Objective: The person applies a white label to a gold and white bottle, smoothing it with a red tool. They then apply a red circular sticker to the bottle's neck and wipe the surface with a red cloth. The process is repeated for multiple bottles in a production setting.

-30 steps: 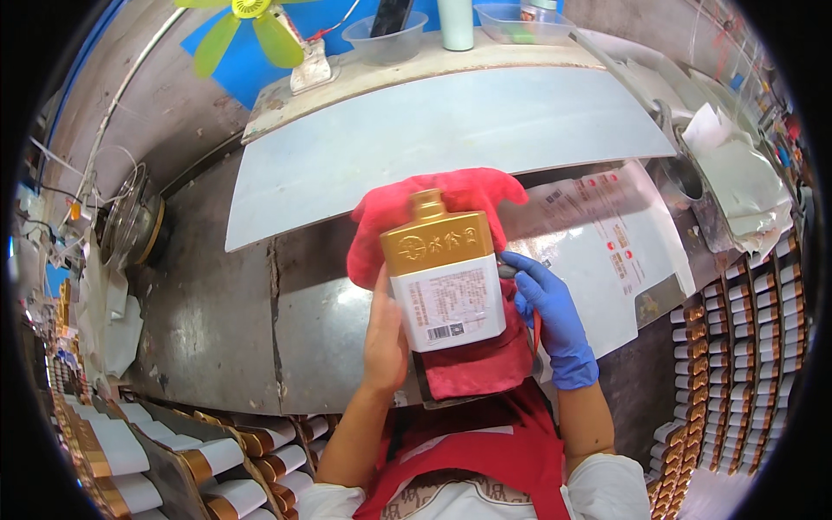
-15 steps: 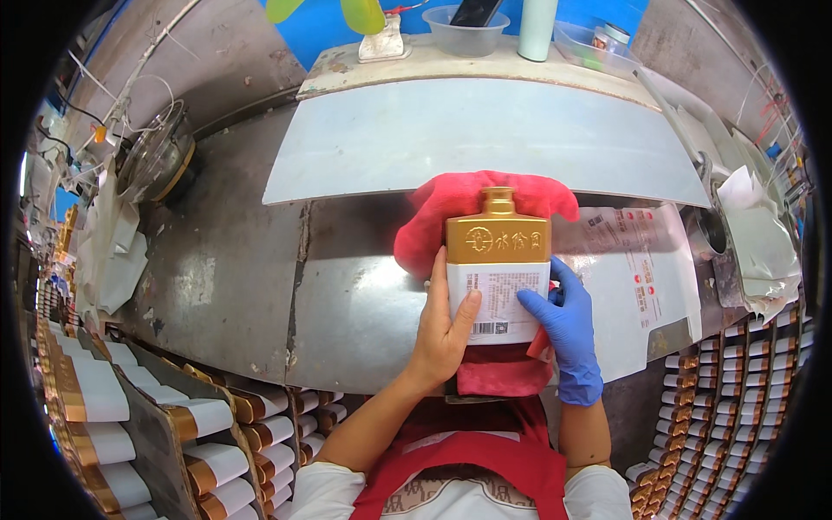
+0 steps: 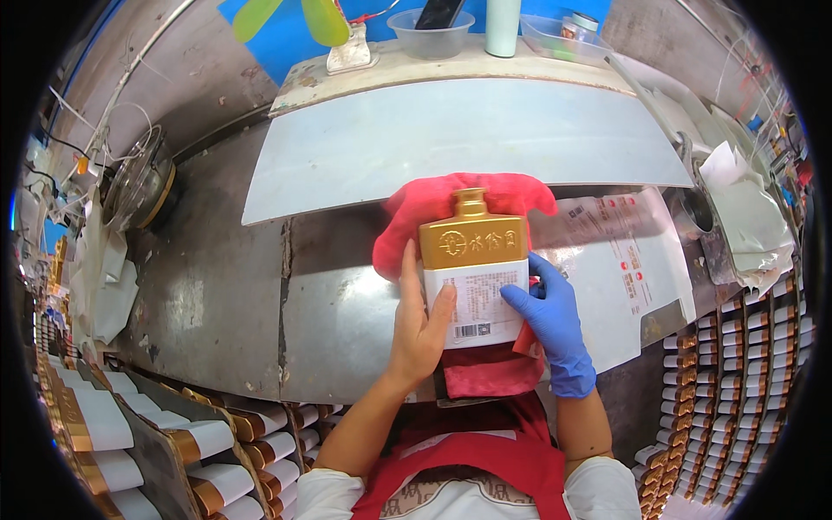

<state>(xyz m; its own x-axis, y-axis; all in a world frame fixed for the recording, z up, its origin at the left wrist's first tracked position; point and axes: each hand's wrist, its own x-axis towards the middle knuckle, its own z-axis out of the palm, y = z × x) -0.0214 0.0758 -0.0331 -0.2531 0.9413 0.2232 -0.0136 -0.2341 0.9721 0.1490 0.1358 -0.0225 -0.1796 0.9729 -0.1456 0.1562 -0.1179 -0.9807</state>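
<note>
A flat bottle [image 3: 474, 247] with a gold shoulder and neck and a white printed lower body is held in front of me, neck pointing away. Its left side rests in my bare left hand [image 3: 421, 329], thumb on the white face and fingers round the edge. My right hand [image 3: 559, 325], in a blue glove, grips the opposite side with its thumb on the printed panel. A red scrap [image 3: 525, 341] shows under the gloved fingers; its kind is unclear. Behind the bottle lies a bunched red cloth [image 3: 400, 227], and a dark red padded piece [image 3: 494, 374] sits below its base.
Racks of gold-and-white bottles stand at the lower left [image 3: 217, 481] and right [image 3: 728, 390]. A pale board [image 3: 468, 130] spans the metal table [image 3: 199, 295]. Printed sheeting [image 3: 607, 243] lies at right. Farther back are a small fan [image 3: 349, 52], a plastic bowl [image 3: 431, 39] and a green cylinder [image 3: 503, 26].
The whole view has shifted and tilted slightly, so the table and bottle appear a little farther left. Both hands keep the same hold on the bottle.
</note>
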